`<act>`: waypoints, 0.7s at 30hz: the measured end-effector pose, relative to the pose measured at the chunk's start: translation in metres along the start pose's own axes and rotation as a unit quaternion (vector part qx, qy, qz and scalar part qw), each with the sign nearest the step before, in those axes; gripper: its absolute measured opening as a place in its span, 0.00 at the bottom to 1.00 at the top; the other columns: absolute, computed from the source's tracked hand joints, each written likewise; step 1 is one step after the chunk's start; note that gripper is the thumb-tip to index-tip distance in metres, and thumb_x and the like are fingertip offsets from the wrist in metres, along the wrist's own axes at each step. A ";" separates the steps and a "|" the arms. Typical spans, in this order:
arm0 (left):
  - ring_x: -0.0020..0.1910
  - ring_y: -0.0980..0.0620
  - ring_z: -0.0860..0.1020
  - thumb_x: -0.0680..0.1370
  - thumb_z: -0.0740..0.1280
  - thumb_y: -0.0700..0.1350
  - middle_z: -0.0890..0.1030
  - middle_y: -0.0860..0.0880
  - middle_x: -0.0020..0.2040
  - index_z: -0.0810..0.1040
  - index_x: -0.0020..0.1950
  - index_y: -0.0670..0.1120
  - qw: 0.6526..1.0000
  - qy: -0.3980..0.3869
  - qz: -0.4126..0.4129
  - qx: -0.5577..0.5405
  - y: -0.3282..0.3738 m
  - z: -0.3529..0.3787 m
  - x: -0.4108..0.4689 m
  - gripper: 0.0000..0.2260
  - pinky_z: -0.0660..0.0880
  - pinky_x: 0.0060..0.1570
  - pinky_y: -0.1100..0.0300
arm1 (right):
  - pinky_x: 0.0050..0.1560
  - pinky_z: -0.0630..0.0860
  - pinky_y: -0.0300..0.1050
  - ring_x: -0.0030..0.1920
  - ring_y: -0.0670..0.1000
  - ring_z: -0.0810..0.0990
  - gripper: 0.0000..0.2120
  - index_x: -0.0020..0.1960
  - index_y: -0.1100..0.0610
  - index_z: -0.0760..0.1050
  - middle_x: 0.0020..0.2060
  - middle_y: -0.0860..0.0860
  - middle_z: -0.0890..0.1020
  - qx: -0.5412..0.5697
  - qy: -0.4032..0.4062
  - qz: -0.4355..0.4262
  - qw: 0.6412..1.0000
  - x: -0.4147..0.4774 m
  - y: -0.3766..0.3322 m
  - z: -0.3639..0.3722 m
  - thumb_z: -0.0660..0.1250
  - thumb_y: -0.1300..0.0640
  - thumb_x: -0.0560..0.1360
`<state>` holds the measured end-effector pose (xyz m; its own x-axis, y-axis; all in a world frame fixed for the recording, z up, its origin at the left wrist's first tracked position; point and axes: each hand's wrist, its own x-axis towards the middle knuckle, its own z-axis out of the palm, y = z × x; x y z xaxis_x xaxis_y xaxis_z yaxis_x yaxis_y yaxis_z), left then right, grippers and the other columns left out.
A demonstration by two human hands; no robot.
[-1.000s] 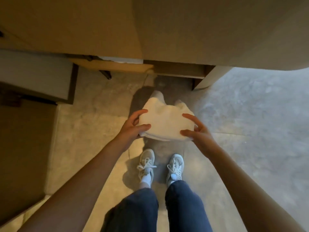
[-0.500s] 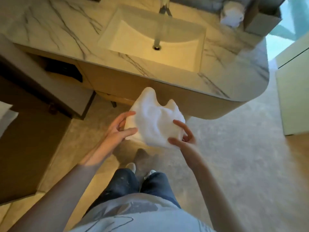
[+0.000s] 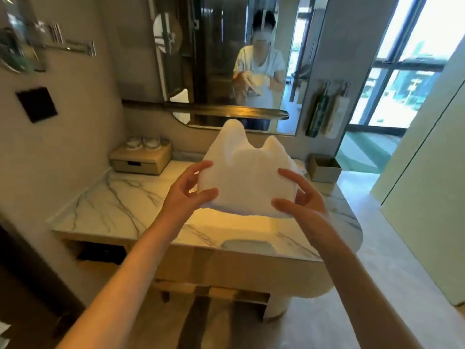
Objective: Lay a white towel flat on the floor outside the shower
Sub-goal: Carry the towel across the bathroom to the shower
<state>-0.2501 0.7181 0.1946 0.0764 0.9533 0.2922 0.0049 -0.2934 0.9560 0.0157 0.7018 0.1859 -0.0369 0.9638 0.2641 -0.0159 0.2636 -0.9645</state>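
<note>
A folded white towel (image 3: 245, 172) is held up in front of me, above the marble vanity counter (image 3: 120, 205). My left hand (image 3: 187, 192) grips its left edge, thumb on top and fingers behind. My right hand (image 3: 299, 197) grips its right edge the same way. The towel is still bundled, with two rounded folds sticking up at its far side. It hides most of the sink behind it.
A mirror (image 3: 226, 59) above the counter reflects a person holding the towel. A wooden drawer box (image 3: 141, 158) with cups stands at the counter's back left, a small box (image 3: 324, 168) at its right. Tiled floor (image 3: 352, 311) opens to the right, toward a window.
The view has swung up from the floor and my shoes to the counter and mirror. Both hands have kept hold of the towel and raised it from low down to counter height.
</note>
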 end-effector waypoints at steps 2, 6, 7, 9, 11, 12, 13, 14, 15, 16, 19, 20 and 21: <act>0.59 0.55 0.77 0.72 0.75 0.45 0.77 0.62 0.57 0.76 0.61 0.65 1.000 -0.011 0.027 -0.002 0.022 0.000 0.019 0.22 0.82 0.50 0.54 | 0.46 0.81 0.40 0.54 0.42 0.81 0.29 0.64 0.39 0.75 0.55 0.38 0.80 -0.014 0.009 -0.032 0.999 0.015 -0.025 -0.004 0.78 0.58 0.68; 0.56 0.56 0.78 0.71 0.75 0.46 0.78 0.66 0.53 0.77 0.61 0.64 0.998 -0.026 0.053 -0.024 0.046 0.000 0.036 0.22 0.82 0.49 0.55 | 0.46 0.81 0.40 0.55 0.43 0.81 0.29 0.64 0.39 0.75 0.58 0.41 0.80 -0.017 0.012 -0.083 0.996 0.025 -0.052 -0.009 0.77 0.60 0.69; 0.56 0.57 0.78 0.70 0.75 0.47 0.78 0.66 0.54 0.77 0.61 0.63 0.998 -0.029 0.052 -0.027 0.045 0.001 0.036 0.23 0.81 0.49 0.54 | 0.46 0.81 0.41 0.55 0.43 0.81 0.29 0.64 0.39 0.75 0.60 0.44 0.79 -0.017 0.012 -0.085 0.996 0.024 -0.051 -0.010 0.77 0.59 0.68; 0.57 0.57 0.78 0.67 0.76 0.49 0.78 0.65 0.55 0.77 0.62 0.63 0.998 -0.029 0.048 -0.030 0.038 0.003 0.031 0.24 0.82 0.49 0.53 | 0.46 0.82 0.42 0.55 0.44 0.81 0.29 0.64 0.39 0.75 0.62 0.47 0.77 -0.016 0.020 -0.077 0.997 0.018 -0.043 -0.010 0.77 0.59 0.68; 0.59 0.55 0.77 0.66 0.76 0.50 0.77 0.63 0.58 0.77 0.62 0.63 0.998 -0.025 0.043 -0.029 0.026 0.004 0.026 0.25 0.82 0.50 0.51 | 0.45 0.82 0.41 0.54 0.43 0.82 0.29 0.64 0.38 0.75 0.62 0.48 0.77 -0.025 0.029 -0.066 0.997 0.014 -0.031 -0.009 0.78 0.58 0.68; 0.60 0.53 0.76 0.67 0.76 0.49 0.76 0.60 0.60 0.76 0.62 0.63 0.998 -0.028 0.040 -0.026 0.022 0.004 0.025 0.25 0.82 0.50 0.51 | 0.44 0.81 0.40 0.53 0.43 0.82 0.29 0.64 0.37 0.75 0.62 0.48 0.78 -0.028 0.034 -0.061 0.997 0.012 -0.026 -0.009 0.78 0.58 0.68; 0.61 0.51 0.76 0.68 0.77 0.49 0.75 0.58 0.62 0.76 0.63 0.63 0.999 -0.033 0.036 -0.022 0.018 0.003 0.026 0.25 0.82 0.50 0.51 | 0.43 0.81 0.40 0.53 0.42 0.82 0.29 0.64 0.37 0.75 0.61 0.47 0.78 -0.028 0.039 -0.057 0.997 0.012 -0.023 -0.009 0.78 0.57 0.68; 0.61 0.50 0.75 0.69 0.77 0.48 0.73 0.56 0.63 0.75 0.63 0.63 0.999 -0.038 0.032 -0.018 0.017 0.002 0.028 0.25 0.82 0.50 0.51 | 0.43 0.81 0.40 0.53 0.42 0.82 0.29 0.64 0.36 0.75 0.61 0.48 0.77 -0.027 0.044 -0.054 0.997 0.013 -0.020 -0.009 0.78 0.57 0.68; 0.61 0.50 0.75 0.70 0.77 0.47 0.73 0.55 0.63 0.75 0.64 0.63 0.999 -0.042 0.027 -0.014 0.016 0.001 0.032 0.25 0.82 0.50 0.51 | 0.44 0.81 0.41 0.53 0.43 0.82 0.29 0.64 0.36 0.75 0.62 0.48 0.77 -0.026 0.046 -0.052 0.997 0.015 -0.018 -0.009 0.78 0.57 0.68; 0.61 0.50 0.74 0.70 0.77 0.47 0.72 0.55 0.64 0.75 0.63 0.63 0.999 -0.044 0.024 -0.011 0.015 0.000 0.035 0.25 0.82 0.49 0.51 | 0.44 0.81 0.41 0.53 0.43 0.82 0.29 0.64 0.36 0.75 0.62 0.49 0.77 -0.024 0.046 -0.051 0.997 0.016 -0.017 -0.008 0.78 0.57 0.68; 0.61 0.50 0.74 0.71 0.76 0.46 0.72 0.56 0.64 0.75 0.63 0.64 0.999 -0.047 0.022 -0.005 0.011 -0.003 0.043 0.25 0.82 0.49 0.52 | 0.44 0.82 0.41 0.53 0.43 0.82 0.29 0.64 0.37 0.75 0.63 0.50 0.77 -0.023 0.054 -0.053 0.997 0.020 -0.013 -0.006 0.79 0.55 0.67; 0.61 0.50 0.74 0.71 0.75 0.45 0.72 0.56 0.63 0.74 0.63 0.64 0.999 -0.048 0.022 -0.005 0.008 -0.003 0.045 0.25 0.82 0.49 0.52 | 0.44 0.82 0.41 0.53 0.43 0.82 0.30 0.64 0.37 0.75 0.63 0.51 0.77 -0.023 0.058 -0.054 0.997 0.021 -0.012 -0.006 0.78 0.54 0.66; 0.61 0.50 0.74 0.71 0.75 0.46 0.72 0.56 0.63 0.74 0.63 0.64 0.999 -0.049 0.021 -0.004 0.006 -0.003 0.047 0.25 0.82 0.50 0.51 | 0.44 0.81 0.41 0.53 0.43 0.82 0.29 0.64 0.37 0.76 0.63 0.50 0.77 -0.023 0.062 -0.056 0.996 0.021 -0.010 -0.006 0.78 0.54 0.66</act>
<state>-0.2496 0.7611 0.2141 0.1741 0.9285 0.3281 -0.0081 -0.3318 0.9433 0.0209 0.7200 0.2010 0.0863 0.9252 0.3695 0.0328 0.3681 -0.9292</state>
